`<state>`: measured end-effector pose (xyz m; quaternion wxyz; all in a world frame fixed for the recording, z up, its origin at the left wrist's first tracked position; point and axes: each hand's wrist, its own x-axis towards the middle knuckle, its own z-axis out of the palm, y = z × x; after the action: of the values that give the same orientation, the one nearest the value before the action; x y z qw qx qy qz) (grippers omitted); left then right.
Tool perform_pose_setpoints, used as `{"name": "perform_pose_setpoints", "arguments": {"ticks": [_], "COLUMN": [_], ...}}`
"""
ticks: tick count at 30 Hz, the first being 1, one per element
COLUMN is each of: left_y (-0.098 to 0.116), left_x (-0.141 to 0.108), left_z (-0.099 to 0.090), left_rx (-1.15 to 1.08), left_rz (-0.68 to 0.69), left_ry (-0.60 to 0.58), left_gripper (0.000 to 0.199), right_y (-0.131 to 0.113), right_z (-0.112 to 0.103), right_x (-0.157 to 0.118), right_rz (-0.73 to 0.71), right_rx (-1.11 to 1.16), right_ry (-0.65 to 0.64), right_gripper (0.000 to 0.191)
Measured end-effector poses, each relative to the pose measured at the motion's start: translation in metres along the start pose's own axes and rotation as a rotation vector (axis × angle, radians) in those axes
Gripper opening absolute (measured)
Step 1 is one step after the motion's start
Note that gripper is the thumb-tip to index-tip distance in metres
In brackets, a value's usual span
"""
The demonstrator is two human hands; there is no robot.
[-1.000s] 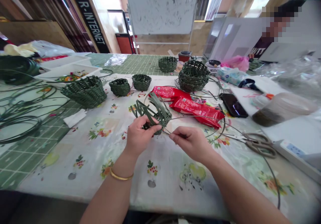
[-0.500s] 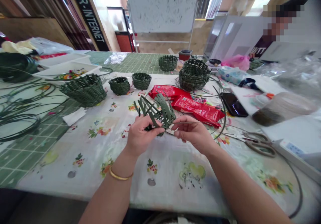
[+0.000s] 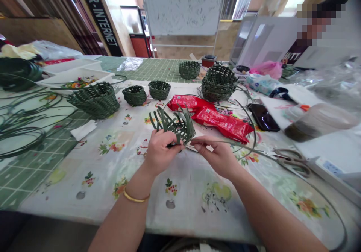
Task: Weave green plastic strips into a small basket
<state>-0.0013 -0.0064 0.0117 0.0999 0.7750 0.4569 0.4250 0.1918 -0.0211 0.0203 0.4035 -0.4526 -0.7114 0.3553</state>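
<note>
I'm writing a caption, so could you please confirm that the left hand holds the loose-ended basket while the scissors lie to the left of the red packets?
Not quite: the scissors lie to the right of the red packets, as the head view shows. The left hand does hold the loose-ended basket.

Dark green on the loose-ended basket (image 3: pixel 187 129) and the woven baskets (image 3: pixel 134 96); duller green along the long strand (image 3: pixel 245 145). Glossy red with pale print on the packets (image 3: pixel 225 125). White, dotted with red, orange and green fruit-and-leaf motifs, across the tablecloth (image 3: pixel 191 218). Green with a pale grid on the mat (image 3: pixel 21 180). Black on the phone (image 3: pixel 263 117), brownish grey on the scissor handles (image 3: pixel 304 157), gold on the bangle (image 3: pixel 137 199).
</note>
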Motion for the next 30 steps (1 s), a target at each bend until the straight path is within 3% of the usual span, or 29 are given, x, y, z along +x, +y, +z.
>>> {"name": "perform_pose_setpoints", "arguments": {"ticks": [4, 11, 15, 18, 21, 25, 30], "left_y": [0.005, 0.01, 0.008, 0.007, 0.007, 0.007, 0.009], "left_x": [0.001, 0.001, 0.0, 0.001, 0.003, 0.004, 0.005], "left_z": [0.001, 0.005, 0.006, 0.004, 0.001, -0.001, 0.004], "left_rx": [0.104, 0.288, 0.31, 0.223, 0.097, 0.011, 0.014], "left_rz": [0.088, 0.191, 0.193, 0.138, 0.026, -0.1, -0.102], "left_ry": [-0.037, -0.038, -0.08, -0.141, -0.202, -0.19, -0.238], "left_gripper": [0.01, 0.012, 0.011, 0.008, 0.007, 0.011, 0.01], "right_y": [-0.003, 0.001, 0.004, 0.006, 0.006, 0.006, 0.007], "right_z": [0.001, 0.008, 0.01, 0.012, 0.016, 0.02, 0.022], "right_x": [0.001, -0.003, -0.003, -0.001, 0.002, 0.001, -0.003], "right_rz": [0.064, -0.088, -0.087, 0.063, 0.237, 0.261, 0.108], "right_rx": [-0.015, -0.269, -0.339, -0.201, 0.089, 0.327, -0.103], "right_ry": [0.059, 0.162, 0.169, 0.18, 0.169, 0.112, 0.178], "right_gripper": [0.024, 0.025, 0.027, 0.031, 0.032, 0.022, 0.01]}}
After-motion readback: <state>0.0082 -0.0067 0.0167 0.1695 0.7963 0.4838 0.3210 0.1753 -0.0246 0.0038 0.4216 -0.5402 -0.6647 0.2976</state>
